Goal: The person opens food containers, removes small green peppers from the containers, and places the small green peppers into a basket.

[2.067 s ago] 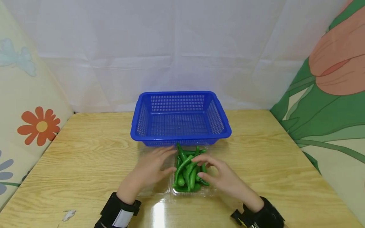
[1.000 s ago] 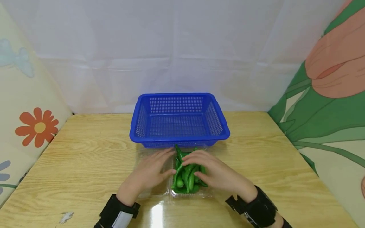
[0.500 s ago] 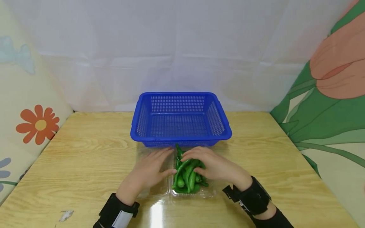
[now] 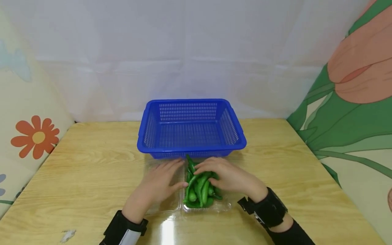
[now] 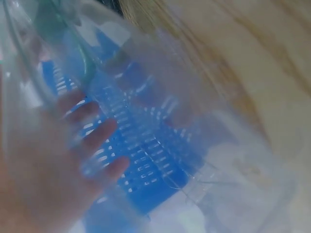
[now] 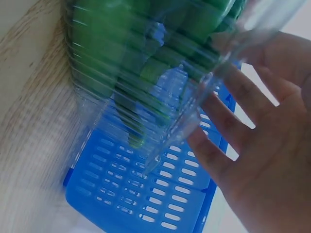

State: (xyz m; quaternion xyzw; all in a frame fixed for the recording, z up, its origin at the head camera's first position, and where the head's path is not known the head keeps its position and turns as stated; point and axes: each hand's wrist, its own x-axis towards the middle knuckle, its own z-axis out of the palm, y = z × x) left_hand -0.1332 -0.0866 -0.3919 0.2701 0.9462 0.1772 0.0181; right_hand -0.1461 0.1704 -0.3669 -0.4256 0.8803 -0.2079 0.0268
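Green chili peppers (image 4: 202, 190) lie heaped in the right half of a clear plastic clamshell box (image 4: 208, 208). My right hand (image 4: 234, 178) reaches over them from the right, its fingertips at the upper peppers and the thumb apart from the fingers. Its fingers (image 6: 228, 116) look spread at the box wall in the right wrist view; contact with a pepper is unclear. My left hand (image 4: 157, 183) is over the box's left half, fingers extended and holding nothing. Through the blurred plastic, the left wrist view shows the left fingers (image 5: 99, 136) apart.
Just behind the box stands a blue plastic basket (image 4: 191, 149) with slotted walls. The wooden table (image 4: 101, 170) spreads to both sides. A white cloth (image 4: 183, 51) hangs at the back, with flower-painted panels at left and right.
My right hand has moved slightly left and farther over the peppers, then has stayed nearly still. My left hand keeps its place over the box's left half.
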